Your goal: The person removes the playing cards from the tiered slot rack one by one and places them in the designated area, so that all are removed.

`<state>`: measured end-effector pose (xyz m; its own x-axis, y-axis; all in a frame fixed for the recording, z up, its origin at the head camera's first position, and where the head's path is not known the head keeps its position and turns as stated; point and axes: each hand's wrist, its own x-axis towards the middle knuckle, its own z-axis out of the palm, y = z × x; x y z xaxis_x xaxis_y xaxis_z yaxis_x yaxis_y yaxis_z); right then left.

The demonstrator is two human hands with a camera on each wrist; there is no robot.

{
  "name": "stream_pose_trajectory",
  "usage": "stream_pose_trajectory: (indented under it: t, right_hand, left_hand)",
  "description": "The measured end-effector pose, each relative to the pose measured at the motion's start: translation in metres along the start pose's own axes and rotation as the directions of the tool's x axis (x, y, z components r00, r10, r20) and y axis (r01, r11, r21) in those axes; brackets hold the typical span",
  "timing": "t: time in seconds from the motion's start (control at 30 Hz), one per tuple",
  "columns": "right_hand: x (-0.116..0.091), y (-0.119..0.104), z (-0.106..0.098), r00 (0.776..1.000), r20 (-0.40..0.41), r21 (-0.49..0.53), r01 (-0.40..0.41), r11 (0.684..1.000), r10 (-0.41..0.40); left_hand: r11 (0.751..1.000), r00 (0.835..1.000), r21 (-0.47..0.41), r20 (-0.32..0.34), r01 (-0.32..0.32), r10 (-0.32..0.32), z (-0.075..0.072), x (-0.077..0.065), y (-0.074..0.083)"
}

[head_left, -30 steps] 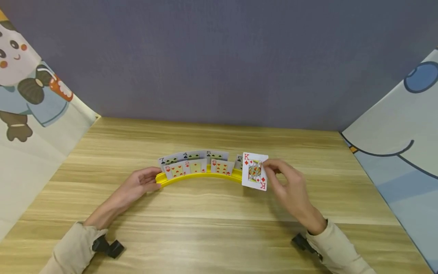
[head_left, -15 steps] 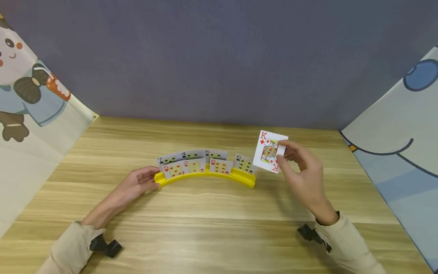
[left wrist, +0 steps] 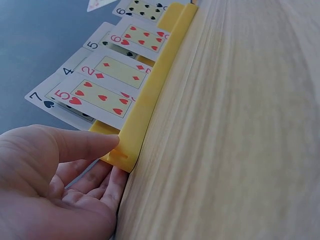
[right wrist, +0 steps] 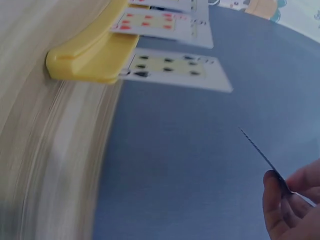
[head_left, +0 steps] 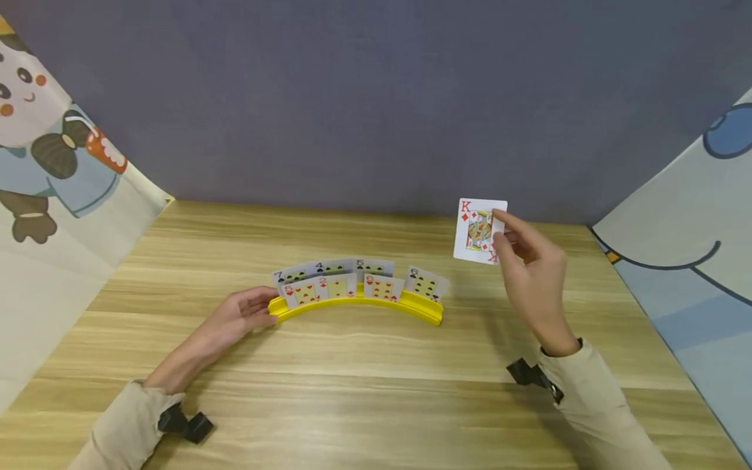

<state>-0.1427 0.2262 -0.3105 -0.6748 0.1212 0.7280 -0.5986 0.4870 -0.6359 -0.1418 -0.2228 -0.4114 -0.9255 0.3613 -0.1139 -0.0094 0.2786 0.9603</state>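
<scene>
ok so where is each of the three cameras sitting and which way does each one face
Head: worn on the head, looking forward and down at the wooden table; both sleeves show, the left hand at the yellow card holder, the right hand pinching the king of diamonds.
Left wrist: low beside the table, looking along the holder's front; the left thumb touches its end.
Right wrist: low, looking at the holder's other end; fingertips pinch the king edge-on.
All three share the holder and its six of spades.

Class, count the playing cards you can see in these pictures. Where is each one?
8. Seven stand in the yellow holder: 7, 4 and 5 behind; 5, 2 and 6 in front; a 6 at the right end. The right hand holds the king. Others may be hidden.
</scene>
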Motion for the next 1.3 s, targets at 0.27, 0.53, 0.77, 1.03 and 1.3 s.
stream_pose_trajectory:
  t: [0.27,0.53,0.77,1.03,1.3]
  right_hand:
    - [0.01,-0.009,0.009,0.998,-0.017,-0.04,-0.069,0.997,0.068]
    - [0.017,0.033,0.013,0.981,0.038,-0.107,-0.184,0.977,0.189]
    - [0.021,0.052,0.019,0.974,0.094,-0.147,-0.191,0.97,0.206]
    - [0.012,0.074,0.022,0.936,0.239,-0.239,-0.202,0.95,0.259]
    - [0.007,0.101,0.027,0.843,0.411,-0.274,-0.25,0.929,0.348]
  left_hand:
    - [1.0,1.0,-0.005,0.008,0.0,0.0,0.001,-0.001,0.003]
    - [1.0,1.0,-0.013,0.005,-0.002,0.003,0.0,-0.001,0.004]
    - [1.0,1.0,-0.012,0.0,-0.01,0.01,0.001,-0.001,0.002]
    - [1.0,1.0,-0.013,0.006,-0.012,0.012,0.003,-0.001,-0.002]
    - [1.0,1.0,-0.011,-0.002,-0.012,0.012,0.002,-0.002,-0.001]
